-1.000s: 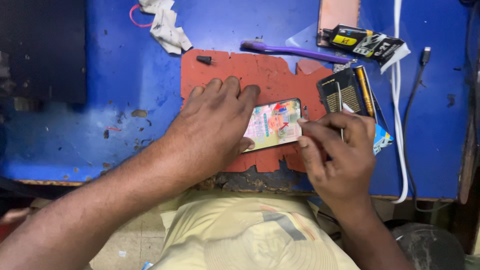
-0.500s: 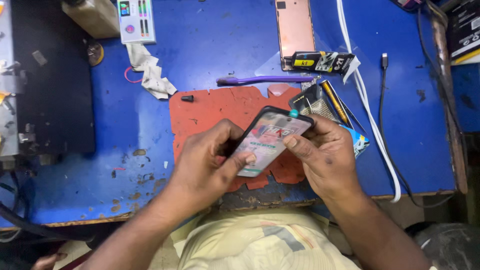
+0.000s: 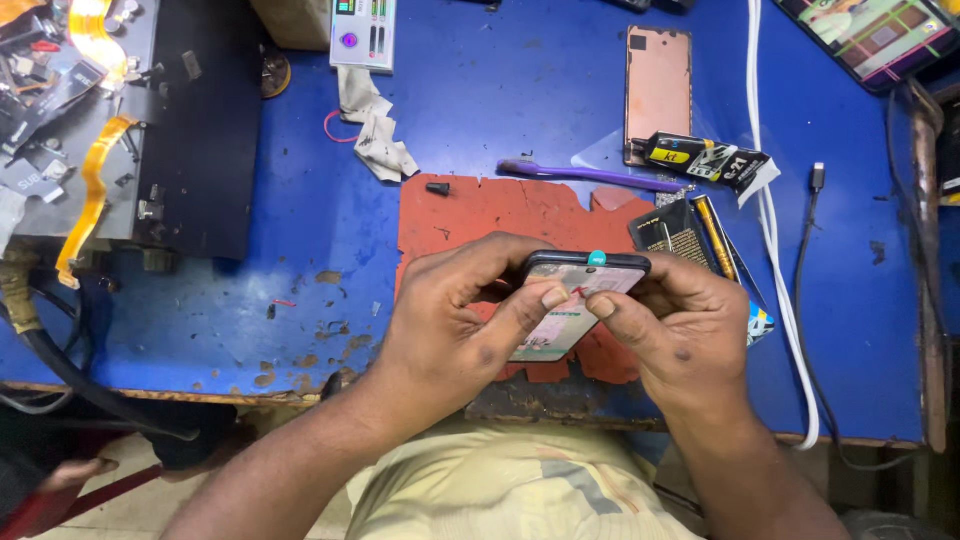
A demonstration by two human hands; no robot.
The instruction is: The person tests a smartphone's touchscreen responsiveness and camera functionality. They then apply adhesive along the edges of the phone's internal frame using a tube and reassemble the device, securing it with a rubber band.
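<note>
Currently both hands hold a black-framed smartphone with a colourful printed back sheet (image 3: 572, 305) tilted up above the worn red rubber work mat (image 3: 470, 215), near the front edge of the blue-topped workbench (image 3: 300, 240). Left hand (image 3: 455, 325): fingers curled round the phone's left side, thumb pressed on its face. Right hand (image 3: 685, 335): fingers closed round the right side, thumb meeting the left thumb on the sheet. A small teal dot (image 3: 597, 258) sits on the phone's top edge. Behind the mat lies a purple plastic toothbrush (image 3: 590, 175), bristle end toward the left; a small black cap (image 3: 437, 188) lies just beside the mat's upper left corner. Right of the brush: a black-and-yellow glue tube in a clear wrapper with a white tag (image 3: 705, 160), resting across the lower end of a copper-pink phone back cover (image 3: 657, 90). A dark rectangular card packet (image 3: 665, 228) and a yellow-handled tool (image 3: 714, 235) lie just beside the right hand. A white cable (image 3: 775, 230) runs front to back at right. At rear: white box-shaped meter with coloured labels (image 3: 363, 30); crumpled white tissue (image 3: 380, 140); black pad (image 3: 195, 130) at left carrying orange flex ribbons (image 3: 92, 180).
</note>
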